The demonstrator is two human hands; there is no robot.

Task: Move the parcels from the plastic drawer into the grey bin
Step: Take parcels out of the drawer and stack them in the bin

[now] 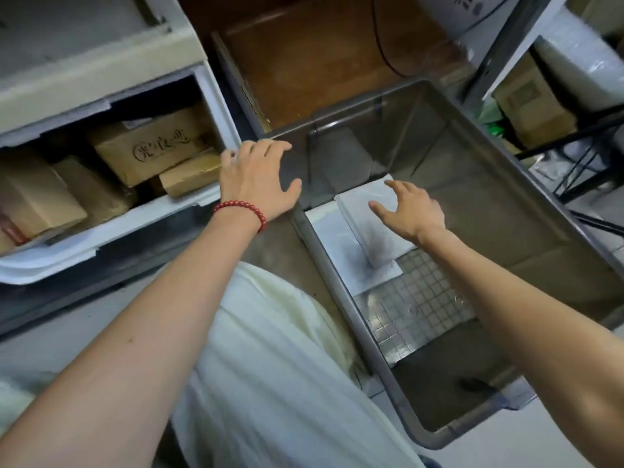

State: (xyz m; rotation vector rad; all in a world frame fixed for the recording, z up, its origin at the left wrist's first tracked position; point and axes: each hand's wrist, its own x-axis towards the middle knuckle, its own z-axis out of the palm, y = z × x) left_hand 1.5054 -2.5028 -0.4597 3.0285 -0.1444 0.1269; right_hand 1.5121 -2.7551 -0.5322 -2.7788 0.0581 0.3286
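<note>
The white plastic drawer (40,268) stands pulled out at the left and holds several brown cardboard parcels (148,148). The grey bin (526,217) fills the right. In it lie two flat white parcels (358,211) and a silver quilted one (415,309). My left hand (258,179), with a red bead bracelet at the wrist, hovers with spread fingers between the drawer's right corner and the bin's rim, holding nothing. My right hand (410,211) is inside the bin just above the upper white parcel, fingers spread, holding nothing.
A brown wooden surface (320,65) with a black cable lies behind the bin. Metal shelving (499,65) with boxes and bags stands at the right. More drawer units sit above and below the open drawer. My white shirt fills the lower middle.
</note>
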